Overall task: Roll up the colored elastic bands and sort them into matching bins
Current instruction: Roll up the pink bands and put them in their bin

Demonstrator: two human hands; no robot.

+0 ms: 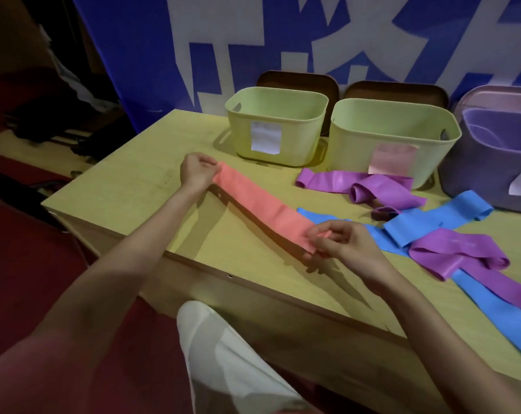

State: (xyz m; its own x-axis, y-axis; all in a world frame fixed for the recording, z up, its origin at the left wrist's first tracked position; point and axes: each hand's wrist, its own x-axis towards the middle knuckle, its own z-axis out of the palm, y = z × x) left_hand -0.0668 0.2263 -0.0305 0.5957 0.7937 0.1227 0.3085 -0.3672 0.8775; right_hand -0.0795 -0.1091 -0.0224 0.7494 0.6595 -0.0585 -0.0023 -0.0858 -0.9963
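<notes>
Above the near-left part of the pale wooden worktop (pixel 139 174), a flat salmon-pink elastic band (pixel 262 206) is stretched taut between both hands, lifted clear of the surface. Left hand (pixel 197 171) pinches its far end, near the left pale-green plastic bin (pixel 278 127). Right hand (pixel 341 242) pinches its near end, just beside the crumpled blue elastic band (pixel 414 227) and purple elastic band (pixel 459 252).

Wooden table (pixel 139 174) bears three bins (pixel 275 127), purple bands (pixel 372 186), blue bands (pixel 432 222)
</notes>
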